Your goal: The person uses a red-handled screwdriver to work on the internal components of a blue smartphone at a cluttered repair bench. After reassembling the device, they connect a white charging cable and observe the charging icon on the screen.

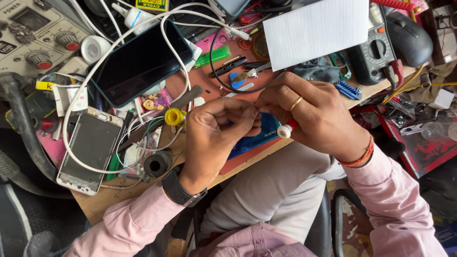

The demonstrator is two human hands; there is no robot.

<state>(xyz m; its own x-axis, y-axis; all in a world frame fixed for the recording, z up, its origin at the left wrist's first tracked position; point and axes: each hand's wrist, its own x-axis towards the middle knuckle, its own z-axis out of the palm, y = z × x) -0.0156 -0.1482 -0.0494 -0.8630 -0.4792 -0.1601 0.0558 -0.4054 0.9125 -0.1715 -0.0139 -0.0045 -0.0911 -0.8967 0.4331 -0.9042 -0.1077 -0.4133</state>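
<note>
Pinching down with both hands, I work over the glossy blue phone back panel [259,135], a flat rounded slab of shiny plastic that lies on the reddish-brown work mat [190,81] at the near edge of the wooden bench.

My left hand [216,138] is curled nearly shut, thumb and forefinger pressed together on the panel's upper left edge, the other fingers folded under; whether something small sits between the fingertips I cannot tell. A black wristwatch [183,190] with a matte band sits on that wrist.

My right hand [309,114] is also clenched, grasping a slim screwdriver with a red shaft and round white end cap [287,129]; the cap pokes out below my fingers, just above the panel's right end, and the tip is hidden under my knuckles. 1 gold ring [296,103] circles a finger, and a red thread band wraps the wrist.

Left of the panel, well apart, lies a bare silver phone frame with a grey screen [90,150]. Beyond the panel, up and left, a large dark smartphone in a teal case [140,62] rests tilted, with a smooth white cable [166,38] looping over it. Near the panel's left side stand a small yellow spool [173,116] and a black tape roll [157,164]. Up and right of the panel lies a ribbed white sheet [316,28] beside a black multimeter [376,52].
</note>
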